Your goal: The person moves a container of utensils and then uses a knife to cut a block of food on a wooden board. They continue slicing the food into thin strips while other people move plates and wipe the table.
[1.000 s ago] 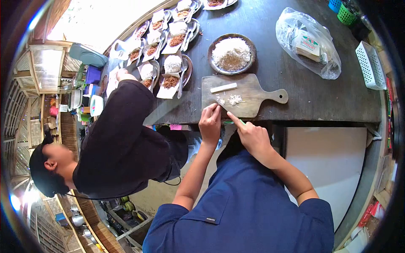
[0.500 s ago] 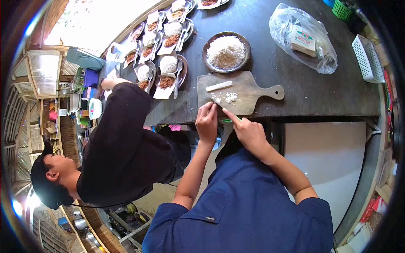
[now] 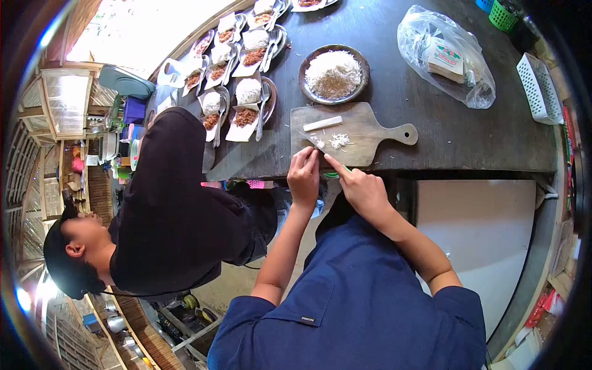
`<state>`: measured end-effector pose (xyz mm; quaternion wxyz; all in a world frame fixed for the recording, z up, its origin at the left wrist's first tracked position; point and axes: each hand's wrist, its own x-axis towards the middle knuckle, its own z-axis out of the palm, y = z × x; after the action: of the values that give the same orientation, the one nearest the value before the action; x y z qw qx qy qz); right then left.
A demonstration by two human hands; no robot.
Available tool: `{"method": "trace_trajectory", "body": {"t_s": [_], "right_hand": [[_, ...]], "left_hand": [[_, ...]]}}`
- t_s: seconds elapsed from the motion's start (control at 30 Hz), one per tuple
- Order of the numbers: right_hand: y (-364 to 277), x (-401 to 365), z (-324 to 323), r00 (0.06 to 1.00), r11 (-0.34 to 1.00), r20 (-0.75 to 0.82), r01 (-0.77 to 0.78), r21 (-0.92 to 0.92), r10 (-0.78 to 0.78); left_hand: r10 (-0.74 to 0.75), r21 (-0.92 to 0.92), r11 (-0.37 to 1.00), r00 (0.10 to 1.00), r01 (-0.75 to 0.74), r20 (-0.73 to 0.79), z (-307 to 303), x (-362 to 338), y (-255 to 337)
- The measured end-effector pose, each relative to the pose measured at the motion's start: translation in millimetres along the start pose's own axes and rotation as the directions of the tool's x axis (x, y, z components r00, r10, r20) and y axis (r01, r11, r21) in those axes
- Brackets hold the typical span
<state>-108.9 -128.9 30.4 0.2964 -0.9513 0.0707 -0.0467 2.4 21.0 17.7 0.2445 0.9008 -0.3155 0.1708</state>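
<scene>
My left hand (image 3: pixel 303 176) is at the near edge of a wooden cutting board (image 3: pixel 362 117), fingertips pinched on a small white piece (image 3: pixel 319 143). Beside it, my right hand (image 3: pixel 365 191) grips a knife (image 3: pixel 348 169) with a green handle, the index finger stretched along it. Most of the knife is hidden by the hand, and the blade is hard to make out. On the board lie a pale white stick (image 3: pixel 322 124) and a small heap of white shreds (image 3: pixel 340 142).
Behind the board stands a bowl (image 3: pixel 365 83) heaped with white shreds. Several plates of rice and brown shredded food (image 3: pixel 245 117) fill the left. A plastic bag (image 3: pixel 472 86) and white basket (image 3: pixel 538 86) lie right. A co-worker in black (image 3: pixel 166 209) stands close at left.
The co-worker's arm has shifted, and their hand is now hidden behind the sleeve. My two hands stay in nearly the same place over the board, with the same grips.
</scene>
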Motion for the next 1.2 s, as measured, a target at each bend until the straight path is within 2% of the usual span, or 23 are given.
{"method": "trace_trajectory", "body": {"t_s": [0.27, 0.33, 0.47, 0.53, 0.67, 0.87, 0.93, 1.07, 1.13, 1.2], "right_hand": [[0, -11, -1, 0.997, 0.999, 0.064, -0.040, 0.000, 0.040], [0, -3, 6, 1.000, 0.999, 0.012, -0.023, -0.042, 0.024], [-4, 6, 7, 0.999, 1.000, -0.049, 0.005, -0.014, -0.006], [-7, -3, -1, 0.999, 0.999, 0.036, -0.018, -0.030, 0.019], [-2, -9, 0, 0.998, 0.999, 0.060, -0.028, -0.034, 0.030], [-3, 9, 11, 0.997, 0.999, -0.069, 0.020, -0.031, -0.022], [-11, 0, -5, 0.999, 0.998, 0.040, -0.010, -0.064, 0.012], [-4, -5, -2, 0.997, 0.997, 0.068, -0.023, -0.072, 0.028], [-2, 4, 7, 0.999, 0.997, -0.030, 0.014, -0.078, -0.016], [-3, 3, 6, 0.999, 0.998, -0.041, 0.014, -0.058, -0.016]], "left_hand": [[-0.005, -0.017, 1.000, 1.000, 0.005, 0.000, 1, -1, -1], [-0.010, 0.003, 1.000, 1.000, 0.010, 0.012, 1, -1, -1], [0.011, -0.014, 1.000, 1.000, -0.011, -0.004, 2, -1, -5], [0.007, -0.007, 1.000, 1.000, -0.007, -0.002, 1, -1, -4], [-0.002, -0.018, 1.000, 1.000, 0.002, -0.002, 1, 0, -2], [0.006, -0.004, 1.000, 1.000, -0.006, -0.005, 2, -1, -4], [0.010, -0.010, 1.000, 1.000, -0.011, -0.015, 1, -1, -4], [-0.006, -0.016, 1.000, 1.000, 0.006, -0.021, 4, -3, -3], [-0.029, -0.002, 1.000, 1.000, 0.029, 0.008, 0, -1, -1], [-0.004, 0.005, 1.000, 1.000, 0.004, 0.003, 0, -1, -2]]}}
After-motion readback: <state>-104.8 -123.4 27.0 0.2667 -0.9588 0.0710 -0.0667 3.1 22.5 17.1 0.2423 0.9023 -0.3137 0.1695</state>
